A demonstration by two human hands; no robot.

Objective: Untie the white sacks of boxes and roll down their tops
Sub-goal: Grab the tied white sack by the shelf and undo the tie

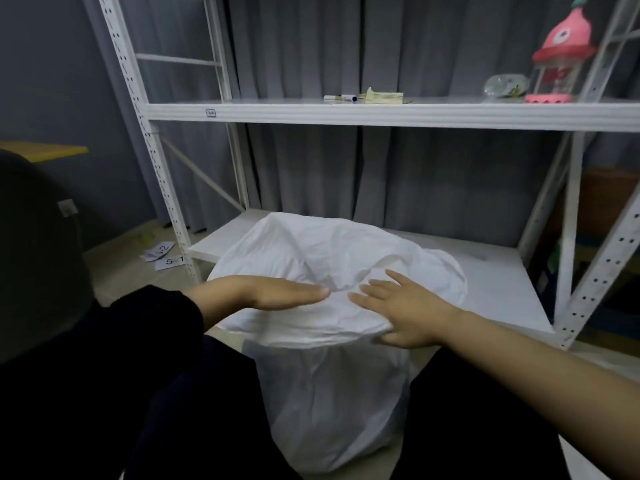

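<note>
1. The white sack [332, 386] stands on the floor at the near middle of the scene, between the person's dark-clothed legs and just in front of the lowest shelf board [491, 289] of a white metal rack [162, 188].
2. Its top [322, 258] is open and spread wide in crumpled folds, hanging over the narrower body of the sack below; what is inside cannot be seen.
3. The left hand [277, 292] lies flat on the near left part of the spread top, fingers [311, 292] straight and together, pointing right; it grips nothing.
4. The right hand [405, 306] rests on the near right part of the top, fingers [372, 289] straight and fanned apart, pointing left and far, with the thumb under the cloth's edge; it grips nothing either.
5. The two hands' fingertips are near each other but apart, with a fold of cloth between them.
6. The left arm wears a dark sleeve [156, 323]; the right forearm is bare.
7. On the rack's upper shelf [346, 114], a marker [341, 97] and a small yellowish packet [384, 97] lie side by side at the middle.
8. Far right on the same shelf stand a pink toy figure [557, 57] and, just left of it, a crumpled clear wrapper [504, 86].
9. Grey curtains [346, 168] hang behind the rack.
10. On the floor at the left, by the rack's leg, lie paper cards [164, 256], one marked "5-1".
</note>
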